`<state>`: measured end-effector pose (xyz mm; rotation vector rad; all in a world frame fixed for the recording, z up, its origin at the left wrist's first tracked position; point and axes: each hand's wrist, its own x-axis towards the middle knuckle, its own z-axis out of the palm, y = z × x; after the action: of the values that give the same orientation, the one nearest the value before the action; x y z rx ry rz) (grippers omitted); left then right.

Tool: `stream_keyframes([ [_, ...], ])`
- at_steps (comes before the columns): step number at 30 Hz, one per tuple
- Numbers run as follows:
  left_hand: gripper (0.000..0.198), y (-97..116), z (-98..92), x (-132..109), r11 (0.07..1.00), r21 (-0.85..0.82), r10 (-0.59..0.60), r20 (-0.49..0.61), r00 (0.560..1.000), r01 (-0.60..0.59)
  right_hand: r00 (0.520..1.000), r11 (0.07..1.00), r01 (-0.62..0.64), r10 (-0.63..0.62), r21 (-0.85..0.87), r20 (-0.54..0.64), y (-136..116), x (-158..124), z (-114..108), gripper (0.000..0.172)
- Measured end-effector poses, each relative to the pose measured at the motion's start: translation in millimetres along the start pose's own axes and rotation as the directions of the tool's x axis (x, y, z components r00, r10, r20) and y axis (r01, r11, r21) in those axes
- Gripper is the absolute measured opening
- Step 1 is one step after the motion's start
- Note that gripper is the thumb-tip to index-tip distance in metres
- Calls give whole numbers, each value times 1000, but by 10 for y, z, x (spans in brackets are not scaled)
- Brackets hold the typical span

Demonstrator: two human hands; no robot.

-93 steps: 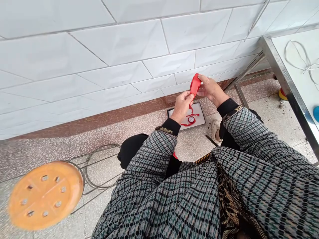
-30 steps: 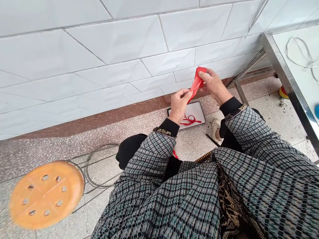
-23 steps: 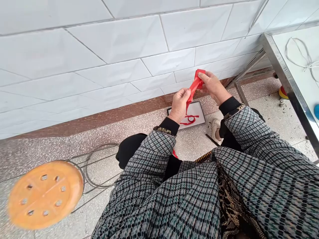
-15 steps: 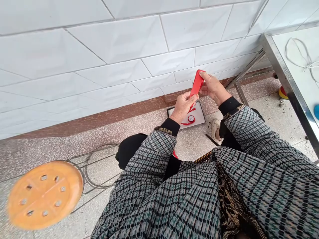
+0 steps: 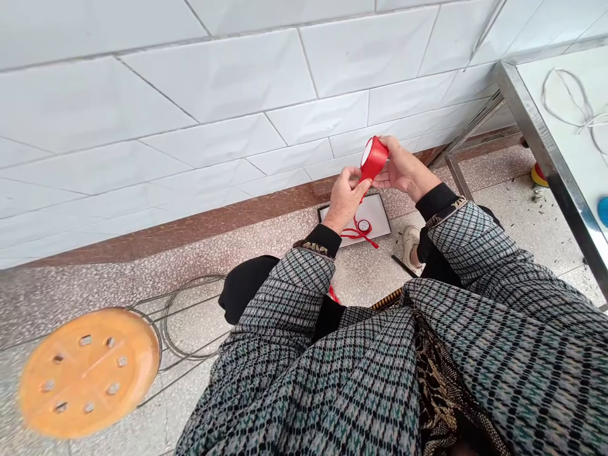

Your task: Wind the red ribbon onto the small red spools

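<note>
My right hand (image 5: 403, 171) is closed round a roll of red ribbon (image 5: 372, 157), held up in front of the white tiled wall with its white core facing left. My left hand (image 5: 346, 196) pinches the ribbon just below the roll. A loose red ribbon tail (image 5: 356, 232) hangs down from my left hand. Beneath my hands a white board (image 5: 379, 213) lies on the floor, and a small round red and white spool (image 5: 363, 225) rests on it.
An orange round stool (image 5: 88, 372) with a wire frame stands at the lower left. A steel-edged table (image 5: 546, 149) with white cord loops on it runs along the right. My shoe (image 5: 409, 244) rests beside the white board. Dark scraps litter the floor under the table.
The ribbon piece held stretched between my hands has been turned, so the roll now shows its white core. The hanging tail has swung over the board. My hands stay in the same place.
</note>
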<state>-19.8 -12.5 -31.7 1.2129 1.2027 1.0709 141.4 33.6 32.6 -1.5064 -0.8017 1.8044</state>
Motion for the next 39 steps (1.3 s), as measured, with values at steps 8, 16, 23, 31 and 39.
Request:
stream_keyframes([
  [8, 81, 259, -261, 65, 993, -115, -8, 177, 984, 29, 963, 992, -120, 127, -42, 238, -50, -151, -2, 59],
  [16, 92, 369, -302, 35, 979, -193, -10, 278, 961, 66, 951, 989, -92, 121, -114, 283, -7, -251, 6, 69],
  [23, 92, 185, -270, 44, 941, -308, -60, 259, 964, 141, 944, 982, 133, -85, -134, 318, -11, -340, -23, 71],
  [31, 80, 180, -183, 15, 915, -366, -65, 280, 958, 169, 898, 911, 378, -317, -166, 306, 100, -266, 18, 76],
  [39, 40, 183, -14, -32, 953, -287, -90, 48, 995, 100, 947, 942, 292, -309, -164, -91, 16, -197, 55, 53],
])
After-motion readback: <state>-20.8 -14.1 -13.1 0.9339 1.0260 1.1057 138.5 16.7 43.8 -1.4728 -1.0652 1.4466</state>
